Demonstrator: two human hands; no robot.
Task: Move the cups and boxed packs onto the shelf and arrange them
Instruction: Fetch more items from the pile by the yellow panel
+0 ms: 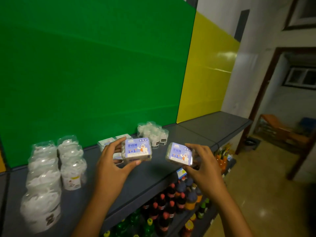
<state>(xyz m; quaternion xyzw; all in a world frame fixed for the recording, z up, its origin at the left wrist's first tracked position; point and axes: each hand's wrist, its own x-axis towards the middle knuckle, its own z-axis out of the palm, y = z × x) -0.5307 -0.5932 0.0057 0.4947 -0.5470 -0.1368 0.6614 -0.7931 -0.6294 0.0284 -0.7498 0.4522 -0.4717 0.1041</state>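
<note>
Holding one boxed pack apiece, both hands hover above the dark grey shelf [153,175] in the head view. The left hand [109,165] grips the left pack [136,149] between thumb below and fingers behind, its blue label facing up. The right hand [200,166] clasps the right pack [179,153] from its right side (tilted a little toward the camera). Behind the left pack, more boxed packs [109,141] lie on the shelf against the green back panel [85,65]. Clear cups [51,170] filled with white pieces stand in rows at the left, and a smaller cluster of cups [153,133] stands farther right. Bottles [171,202] fill the lower shelf.
</note>
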